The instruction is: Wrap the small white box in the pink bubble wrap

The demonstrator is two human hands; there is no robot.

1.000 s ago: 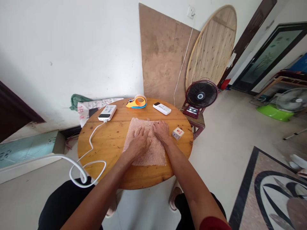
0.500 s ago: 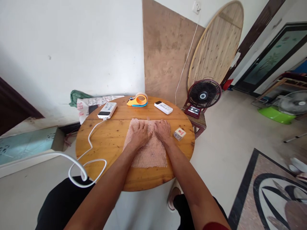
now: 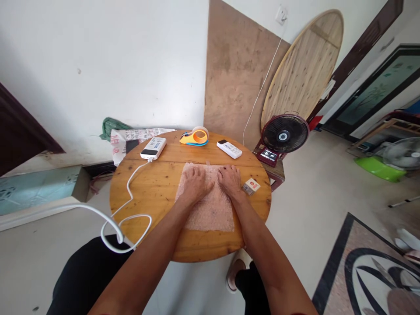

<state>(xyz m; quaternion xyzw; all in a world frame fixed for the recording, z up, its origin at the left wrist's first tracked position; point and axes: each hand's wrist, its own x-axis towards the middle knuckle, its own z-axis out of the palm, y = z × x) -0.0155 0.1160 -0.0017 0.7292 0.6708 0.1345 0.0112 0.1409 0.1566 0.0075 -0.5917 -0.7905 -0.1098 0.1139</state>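
A pinkish sheet of bubble wrap (image 3: 210,214) lies flat on the round wooden table (image 3: 141,188). My left hand (image 3: 196,183) rests on its upper left part, palm down with fingers spread. On the upper right part lies my right hand (image 3: 229,178), also palm down with its fingers stretched out. Neither hand grips anything. Just right of my right hand sits a small box (image 3: 251,187) with a red mark. Behind the wrap are an orange and blue tape dispenser (image 3: 196,137) and a white power bank (image 3: 229,148).
Another white power bank (image 3: 153,148) stands at the table's left, with a white cable (image 3: 129,186) looping over the near left edge. A dark red fan (image 3: 284,134) is on a stool beyond the right edge. A wall (image 3: 131,65) rises behind.
The whole view has shifted slightly, so things appear a little further right. Both hands stay on the bubble wrap, with little change in their pose.
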